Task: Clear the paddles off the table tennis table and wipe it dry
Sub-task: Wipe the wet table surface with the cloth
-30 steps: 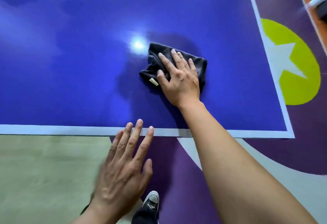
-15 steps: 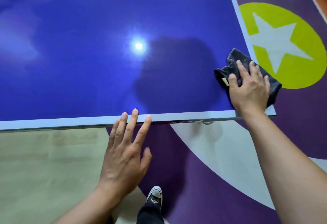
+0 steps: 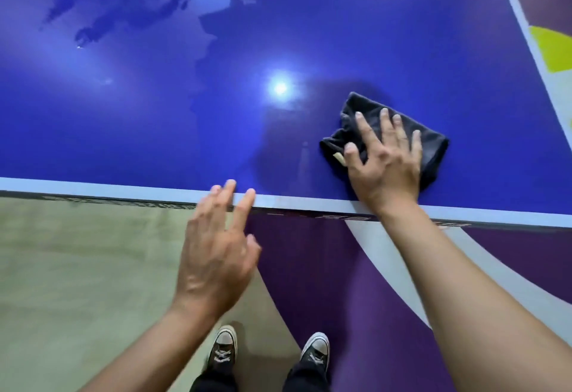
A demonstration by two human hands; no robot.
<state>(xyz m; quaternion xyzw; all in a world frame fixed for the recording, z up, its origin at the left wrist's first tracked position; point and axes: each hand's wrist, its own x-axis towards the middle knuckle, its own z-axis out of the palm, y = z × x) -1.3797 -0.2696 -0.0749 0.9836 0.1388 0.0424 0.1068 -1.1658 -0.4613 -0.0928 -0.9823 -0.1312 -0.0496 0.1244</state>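
Observation:
The blue table tennis table fills the upper part of the head view, with a white line along its near edge. My right hand presses flat, fingers spread, on a folded black cloth lying on the table near that edge. My left hand hovers with straight fingers at the table's near edge, its fingertips over the white line. Dark wet patches spread over the far left of the table. No paddles are in view.
The table's right edge runs at the upper right. Below lies a floor of beige, purple and white areas with a yellow shape. My two shoes stand under the near edge.
My right hand has slid the cloth from the table's right corner back leftwards onto the blue surface. The view shifted, and wet patches at the far left came into sight.

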